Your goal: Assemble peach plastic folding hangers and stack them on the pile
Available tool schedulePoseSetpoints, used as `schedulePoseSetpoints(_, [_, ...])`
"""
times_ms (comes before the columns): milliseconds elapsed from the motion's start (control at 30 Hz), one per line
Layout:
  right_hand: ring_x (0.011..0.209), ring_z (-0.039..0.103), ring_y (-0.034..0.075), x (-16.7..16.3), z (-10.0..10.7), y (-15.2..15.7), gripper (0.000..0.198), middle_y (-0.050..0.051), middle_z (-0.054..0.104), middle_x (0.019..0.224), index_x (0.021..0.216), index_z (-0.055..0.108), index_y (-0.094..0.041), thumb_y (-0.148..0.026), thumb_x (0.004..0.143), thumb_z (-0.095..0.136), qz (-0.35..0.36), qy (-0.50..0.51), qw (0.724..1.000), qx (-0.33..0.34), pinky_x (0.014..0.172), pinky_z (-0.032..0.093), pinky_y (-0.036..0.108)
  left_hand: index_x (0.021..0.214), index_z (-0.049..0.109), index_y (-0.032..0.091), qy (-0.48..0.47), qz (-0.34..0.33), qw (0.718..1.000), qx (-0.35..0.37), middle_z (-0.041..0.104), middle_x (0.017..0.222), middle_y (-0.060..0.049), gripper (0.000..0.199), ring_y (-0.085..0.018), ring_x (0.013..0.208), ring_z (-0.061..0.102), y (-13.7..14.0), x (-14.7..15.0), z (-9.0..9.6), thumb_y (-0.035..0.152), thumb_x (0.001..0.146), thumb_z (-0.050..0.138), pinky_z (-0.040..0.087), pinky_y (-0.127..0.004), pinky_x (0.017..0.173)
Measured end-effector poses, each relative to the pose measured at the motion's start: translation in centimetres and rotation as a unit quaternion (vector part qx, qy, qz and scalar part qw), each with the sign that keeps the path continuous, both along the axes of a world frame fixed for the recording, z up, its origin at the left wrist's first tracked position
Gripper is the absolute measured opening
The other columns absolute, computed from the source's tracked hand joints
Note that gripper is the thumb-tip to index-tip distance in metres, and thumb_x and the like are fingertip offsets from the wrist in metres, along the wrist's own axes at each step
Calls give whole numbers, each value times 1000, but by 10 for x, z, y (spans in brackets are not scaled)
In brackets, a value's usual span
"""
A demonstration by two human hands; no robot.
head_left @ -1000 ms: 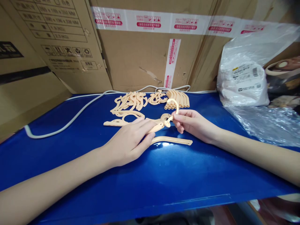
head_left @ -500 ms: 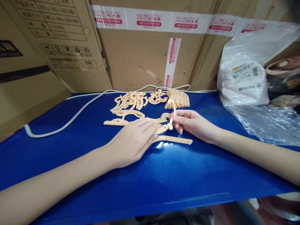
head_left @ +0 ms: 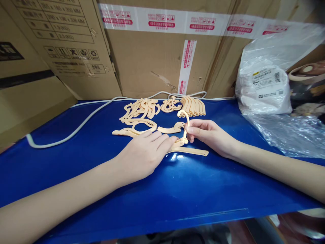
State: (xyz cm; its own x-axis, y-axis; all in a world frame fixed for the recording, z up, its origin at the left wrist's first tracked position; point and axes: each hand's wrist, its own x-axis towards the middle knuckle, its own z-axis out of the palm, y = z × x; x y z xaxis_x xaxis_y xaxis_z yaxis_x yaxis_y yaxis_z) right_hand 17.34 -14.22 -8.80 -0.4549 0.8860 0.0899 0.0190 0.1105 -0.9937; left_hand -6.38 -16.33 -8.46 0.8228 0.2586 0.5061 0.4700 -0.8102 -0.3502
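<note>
My right hand pinches a cream plastic hanger hook upright, its curved top turned left. The hook's lower end meets a cream hanger arm, which my left hand grips with fingers closed over it. Most of that arm is hidden beneath my left hand. Under and beside them another hanger arm lies on the blue table, pointing right. Just behind my hands rests a short hanger piece with a hook part at its right end.
At the back lie a heap of curved hanger pieces, loose hooks and a row of hanger arms. A white cable crosses the left side. Cardboard boxes wall the back; a plastic-wrapped package stands right.
The hook has dropped slightly lower and turned, its lower end now against the hanger arm under my left hand. My left fingers have shifted slightly toward the joint.
</note>
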Motion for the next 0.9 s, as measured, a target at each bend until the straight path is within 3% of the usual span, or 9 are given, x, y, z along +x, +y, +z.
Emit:
schedulePoseSetpoints(267, [65, 51, 11, -1, 1, -3, 20, -3, 60, 65, 77, 63, -18, -36, 85, 68, -51, -39, 997, 48, 69, 39, 26, 108, 65, 7, 15, 18, 1000, 3, 73, 86, -11, 38, -21, 80, 68, 0, 0, -1, 6, 96, 30, 52, -33, 76])
schedulePoseSetpoints(633, [61, 50, 11, -4, 8, -7, 26, -2, 56, 64, 75, 59, -19, -41, 87, 64, -61, -89, 989, 106, 62, 39, 26, 113, 62, 10, 27, 22, 993, -116, 72, 94, -10, 32, -21, 82, 66, 1, -2, -1, 14, 98, 35, 51, -36, 79])
schedulePoseSetpoints(900, [58, 44, 10, -4, 10, -16, 27, -3, 49, 65, 76, 54, -19, -41, 92, 57, -50, -121, 981, 139, 53, 34, 24, 104, 65, 10, 57, 30, 995, -77, 72, 90, -11, 31, -22, 77, 65, 3, 0, -1, 15, 98, 35, 50, -36, 73])
